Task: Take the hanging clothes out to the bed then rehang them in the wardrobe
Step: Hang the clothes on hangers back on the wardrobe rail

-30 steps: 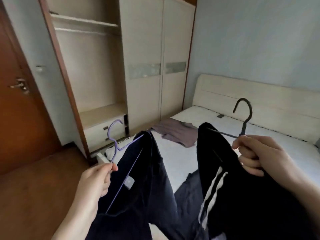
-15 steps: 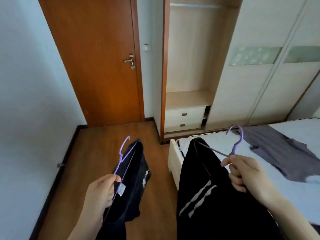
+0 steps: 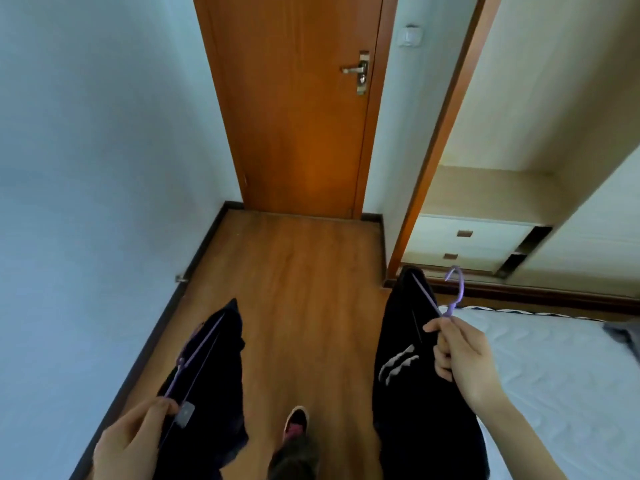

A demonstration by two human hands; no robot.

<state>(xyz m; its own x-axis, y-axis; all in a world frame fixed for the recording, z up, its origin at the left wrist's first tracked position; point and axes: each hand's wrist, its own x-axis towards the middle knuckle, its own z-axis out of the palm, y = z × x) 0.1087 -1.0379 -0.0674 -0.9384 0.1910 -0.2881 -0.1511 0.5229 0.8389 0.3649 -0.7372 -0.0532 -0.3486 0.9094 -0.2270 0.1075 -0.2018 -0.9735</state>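
Carrying two dark garments, one per hand, a person stands on a wooden floor (image 3: 294,271). The left hand (image 3: 135,441), near left, is closed on a purple hanger (image 3: 194,358) bearing a dark garment (image 3: 214,375). The right hand (image 3: 464,355) pinches the neck of a second purple hanger (image 3: 453,292), its hook up, holding a black striped garment (image 3: 401,358). Held apart and off the floor, the two probably stay untangled and ready for hanging. To the right lies the white bed (image 3: 554,375); beyond it, far right, stands the open wardrobe (image 3: 491,188) with drawers. An orange door (image 3: 294,116) is closed straight ahead. One shoe (image 3: 295,420) shows below.
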